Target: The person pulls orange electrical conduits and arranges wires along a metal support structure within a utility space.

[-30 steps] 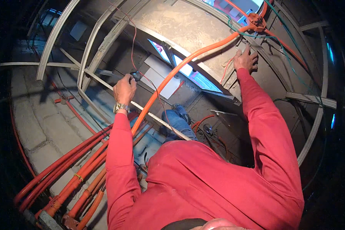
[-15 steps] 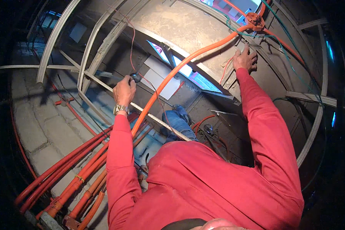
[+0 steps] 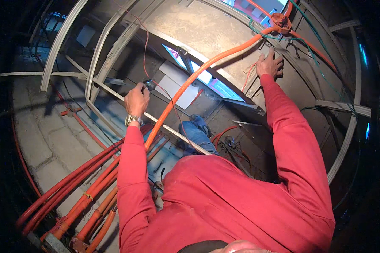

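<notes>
My left hand [image 3: 137, 100], with a metal wristwatch [image 3: 133, 120] on its wrist, is closed on a small dark tool [image 3: 149, 85] from which a thin red wire [image 3: 146, 46] runs upward. My right hand [image 3: 269, 64] is raised and closed around a bunch of thin red and white wires [image 3: 250, 71], just below a round orange junction box [image 3: 281, 22]. A thick orange conduit [image 3: 190, 86] runs from that box down between my arms. Both arms are in red sleeves.
Grey metal framing studs [image 3: 65, 40] cross the upper left and curve down the right side [image 3: 346, 145]. A bundle of orange and red conduits [image 3: 76, 196] lies along a block wall at lower left. Green wires [image 3: 316, 59] hang at upper right. Blue-jeaned legs [image 3: 195, 133] show below.
The view has shifted slightly. My right hand has stayed at the wires below the junction box, and my left hand keeps its grip on the tool in about the same place.
</notes>
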The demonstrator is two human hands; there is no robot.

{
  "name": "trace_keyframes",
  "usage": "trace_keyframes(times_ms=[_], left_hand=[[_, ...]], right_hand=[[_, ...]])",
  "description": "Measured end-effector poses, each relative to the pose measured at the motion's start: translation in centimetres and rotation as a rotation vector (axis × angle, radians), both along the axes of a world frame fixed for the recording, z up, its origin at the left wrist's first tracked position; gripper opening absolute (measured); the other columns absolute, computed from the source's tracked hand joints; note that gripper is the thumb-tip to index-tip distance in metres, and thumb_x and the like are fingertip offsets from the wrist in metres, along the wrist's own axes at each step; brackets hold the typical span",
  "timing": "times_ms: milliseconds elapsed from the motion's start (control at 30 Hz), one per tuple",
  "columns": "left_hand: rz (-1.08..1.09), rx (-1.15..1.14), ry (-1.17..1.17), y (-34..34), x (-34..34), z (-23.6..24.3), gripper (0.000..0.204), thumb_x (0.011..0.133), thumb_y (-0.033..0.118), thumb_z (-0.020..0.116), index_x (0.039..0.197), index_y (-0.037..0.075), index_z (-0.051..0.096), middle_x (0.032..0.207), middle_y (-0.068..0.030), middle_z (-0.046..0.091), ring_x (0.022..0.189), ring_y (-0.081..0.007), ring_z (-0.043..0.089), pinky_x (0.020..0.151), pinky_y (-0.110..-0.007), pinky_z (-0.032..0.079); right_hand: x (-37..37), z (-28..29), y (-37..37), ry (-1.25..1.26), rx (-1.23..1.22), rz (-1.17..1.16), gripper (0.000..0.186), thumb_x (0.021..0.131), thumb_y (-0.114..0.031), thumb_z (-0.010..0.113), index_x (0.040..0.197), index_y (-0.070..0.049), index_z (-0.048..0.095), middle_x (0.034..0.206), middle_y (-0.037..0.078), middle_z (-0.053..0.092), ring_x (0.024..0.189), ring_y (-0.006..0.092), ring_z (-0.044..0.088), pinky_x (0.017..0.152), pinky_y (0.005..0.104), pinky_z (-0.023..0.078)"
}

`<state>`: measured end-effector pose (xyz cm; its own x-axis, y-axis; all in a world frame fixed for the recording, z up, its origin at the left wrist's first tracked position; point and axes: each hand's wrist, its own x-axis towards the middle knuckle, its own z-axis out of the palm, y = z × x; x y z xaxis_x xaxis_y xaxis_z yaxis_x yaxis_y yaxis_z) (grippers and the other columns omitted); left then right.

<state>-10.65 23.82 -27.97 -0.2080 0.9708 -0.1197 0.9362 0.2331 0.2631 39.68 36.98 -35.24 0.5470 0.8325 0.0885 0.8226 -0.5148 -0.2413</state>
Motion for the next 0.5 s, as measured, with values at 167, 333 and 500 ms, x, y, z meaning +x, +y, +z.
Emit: trace_keyframes(times_ms=[167,333,500], left_hand=[[0.003,-0.005,0.017,0.01,-0.01,-0.07,0.025,0.094,0.032,0.059,0.102,0.011,0.071,0.093,-0.0224,0.074,0.091,-0.0449,0.071,0.081,-0.053,0.054],[-0.006,-0.001,0.017,-0.03,0.03,0.07,0.025,0.094,0.032,0.059,0.102,0.011,0.071,0.092,-0.0228,0.074,0.090,-0.0448,0.071,0.081,-0.054,0.054],[0.002,0.000,-0.002,-0.06,0.05,-0.06,0.025,0.094,0.032,0.059,0.102,0.011,0.071,0.092,-0.0229,0.074,0.090,-0.0448,0.071,0.081,-0.054,0.054]], right_hand=[[0.15,-0.39,0.10,-0.001,0.018,-0.005,0.066,0.100,-0.045,0.051,0.161,-0.029,0.034,0.164,0.031,0.021,0.148,0.0515,0.031,0.111,0.0734,0.023],[0.02,-0.31,-0.01,-0.005,0.020,0.002,0.065,0.100,-0.045,0.051,0.160,-0.030,0.034,0.164,0.030,0.022,0.147,0.0513,0.031,0.110,0.0738,0.023],[0.25,-0.69,0.11,-0.011,0.031,0.005,0.065,0.100,-0.046,0.051,0.160,-0.030,0.034,0.164,0.029,0.022,0.147,0.0515,0.031,0.111,0.0741,0.023]])
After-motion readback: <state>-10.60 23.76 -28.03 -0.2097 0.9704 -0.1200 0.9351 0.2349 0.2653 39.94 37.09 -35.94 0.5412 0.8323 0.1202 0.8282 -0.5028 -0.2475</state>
